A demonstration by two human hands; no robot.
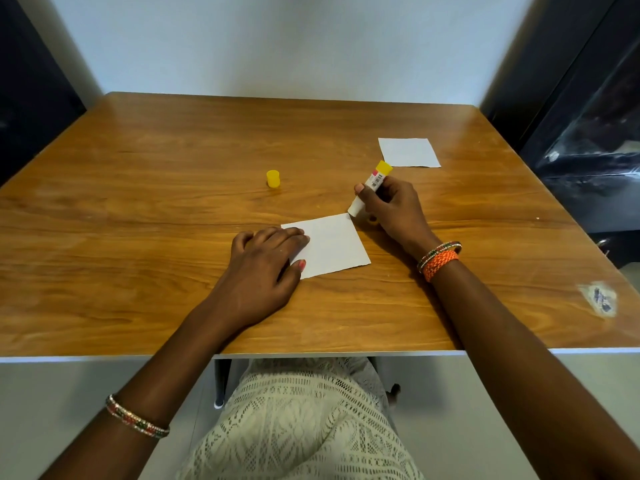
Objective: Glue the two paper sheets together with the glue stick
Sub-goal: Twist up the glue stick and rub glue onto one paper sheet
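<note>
the right hand grips the white cylindrical glue stick with the yellow twist base, fingers and thumb curled round its barrel, open end tilted down at the far right corner of the near square sheet of white paper. whether the tip touches the corner cannot be told. the left hand lies flat, fingers straight, pressing the left part of that sheet onto the brown wood-grain worktop. the second square sheet of white paper lies well apart, at the far right of the worktop, and the small yellow plastic cap stands alone near the middle.

handling, as a judgement: both sheets look thin and very light, so they will likely slide on the smooth worktop and buckle or tear if the tacky stick drags across them unheld. the flat press of the left hand is the right hold; strokes running away from those fingers should keep the paper taut. the glue stick is rigid and light, best held mid-barrel as it is, with gentle pressure. the second sheet is best picked up by pinching 1 edge or corner, perhaps after sliding it to lift that edge. the 2 sheets should be lined up before pressing, since glued paper will not shift easily.
</note>
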